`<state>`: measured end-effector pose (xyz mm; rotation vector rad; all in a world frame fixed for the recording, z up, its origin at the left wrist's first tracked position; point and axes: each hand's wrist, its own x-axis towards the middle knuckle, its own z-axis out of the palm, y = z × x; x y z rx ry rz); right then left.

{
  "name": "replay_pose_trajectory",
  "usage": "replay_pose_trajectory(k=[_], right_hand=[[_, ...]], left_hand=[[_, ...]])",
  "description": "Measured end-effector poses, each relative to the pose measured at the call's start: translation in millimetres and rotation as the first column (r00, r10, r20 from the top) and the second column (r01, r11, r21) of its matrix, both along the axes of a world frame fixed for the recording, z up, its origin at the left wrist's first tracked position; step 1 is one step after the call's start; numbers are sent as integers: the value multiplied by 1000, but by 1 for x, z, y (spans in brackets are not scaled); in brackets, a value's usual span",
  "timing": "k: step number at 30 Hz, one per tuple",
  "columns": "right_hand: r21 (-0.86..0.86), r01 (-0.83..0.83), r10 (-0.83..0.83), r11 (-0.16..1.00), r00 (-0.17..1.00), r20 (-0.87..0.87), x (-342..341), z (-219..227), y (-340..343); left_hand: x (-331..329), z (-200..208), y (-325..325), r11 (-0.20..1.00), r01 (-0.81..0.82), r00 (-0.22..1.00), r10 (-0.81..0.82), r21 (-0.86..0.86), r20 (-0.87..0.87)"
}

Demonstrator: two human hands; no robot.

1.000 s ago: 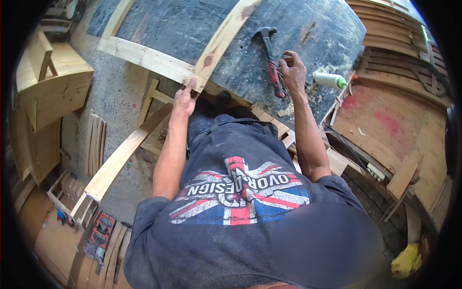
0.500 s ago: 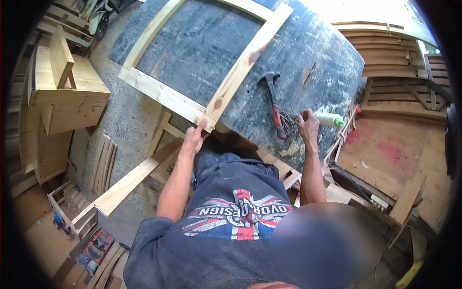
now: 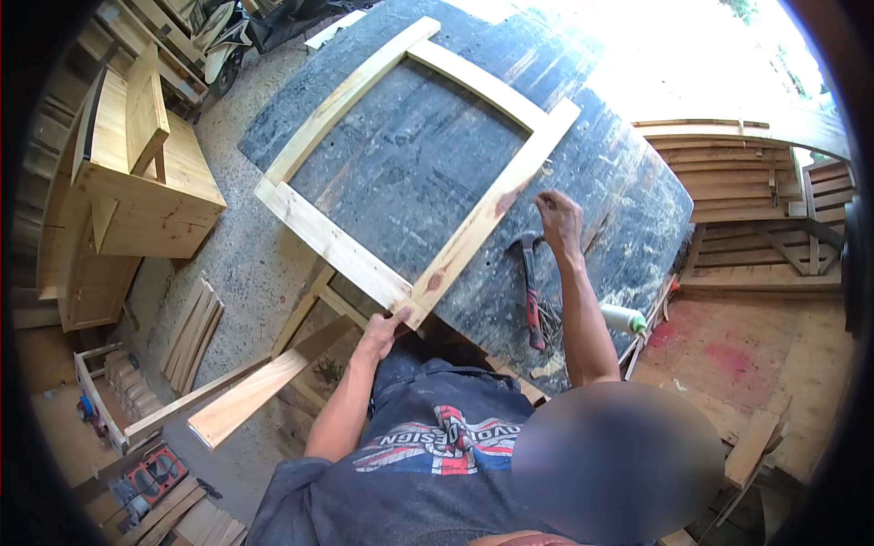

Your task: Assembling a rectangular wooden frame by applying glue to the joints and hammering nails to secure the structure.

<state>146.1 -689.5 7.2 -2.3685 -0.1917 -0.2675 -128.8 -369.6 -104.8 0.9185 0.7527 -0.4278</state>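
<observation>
A pale wooden frame point(image 3: 496, 209) of four-sided shape lies on the dark, worn worktable point(image 3: 401, 136). My left hand point(image 3: 386, 334) grips its near corner, thumb on top and fingers underneath. My right hand point(image 3: 559, 221) is raised over the table, right of the frame and just beyond the hammer's head. Its fingers are pinched together; anything between them is too small to make out. Below that forearm lies a claw hammer point(image 3: 531, 293) with a red and black handle, beside a pile of nails point(image 3: 549, 326). A white bottle with a green cap point(image 3: 623, 318) rests farther right.
A loose board point(image 3: 250, 396) juts out at my left, near stacked slats point(image 3: 193, 332) on the floor. Wooden furniture point(image 3: 150, 200) stands at the far left. Slatted wooden panels point(image 3: 728, 173) lean at the right, behind a red-stained board point(image 3: 719, 355).
My right hand has moved forward from beside the nails to past the hammer's head. My left hand keeps its hold on the frame's corner. The view has tilted, showing more of the frame.
</observation>
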Motion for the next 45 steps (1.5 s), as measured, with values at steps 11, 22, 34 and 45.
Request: replay_pose_trajectory(k=[11,22,34,45], right_hand=[[-103,49,-45,993,998,40,271,-7,150],[-259,-14,18,966,1000,14,325,-43,186],[-424,7,-56,906,993,-102,331,-47,197],[-48,50,-52,998,998,-39,72,-10,19]], left_hand=[[33,-5,33,940,277,947,-302,-200,-110],[39,-21,45,867,354,885,-432,-351,-176],[46,-12,44,852,405,863,-476,-332,-168],[18,-21,27,940,241,948,-281,-240,-149]])
